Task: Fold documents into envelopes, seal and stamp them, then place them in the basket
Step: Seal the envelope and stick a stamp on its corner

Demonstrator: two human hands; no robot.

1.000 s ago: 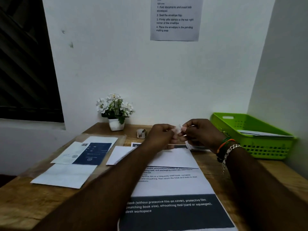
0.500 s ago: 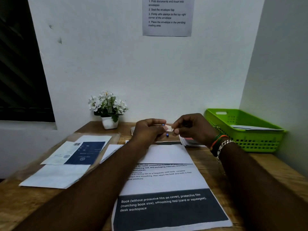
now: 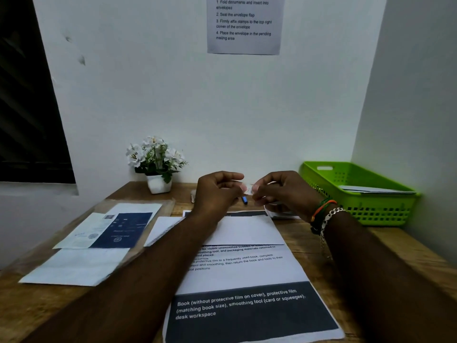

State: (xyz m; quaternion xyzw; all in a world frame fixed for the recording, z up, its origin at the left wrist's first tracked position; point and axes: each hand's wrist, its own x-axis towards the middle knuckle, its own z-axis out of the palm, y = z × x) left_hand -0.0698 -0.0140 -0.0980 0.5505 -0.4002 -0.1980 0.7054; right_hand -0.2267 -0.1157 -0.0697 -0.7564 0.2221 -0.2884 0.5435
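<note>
Both hands are raised above the far part of the wooden desk [image 3: 37,308]. My left hand [image 3: 217,191] and my right hand [image 3: 284,191] pinch a small white stamp [image 3: 248,188] between their fingertips. A white envelope [image 3: 244,230] lies flat below the hands, on top of a printed document [image 3: 247,276] with a dark band of white text. The green basket [image 3: 385,209] stands at the far right against the wall, with an envelope [image 3: 371,189] inside it.
A potted white flower [image 3: 155,162] stands at the back left. A clear sleeve with a blue and white document [image 3: 111,231] and a white sheet [image 3: 76,266] lie on the left. A small blue object [image 3: 244,200] sits beneath the hands. An instruction sheet [image 3: 244,23] hangs on the wall.
Both hands have stayed together pinching the stamp, shifting slightly; the blue object beneath them came into view. The camera tilted a little.
</note>
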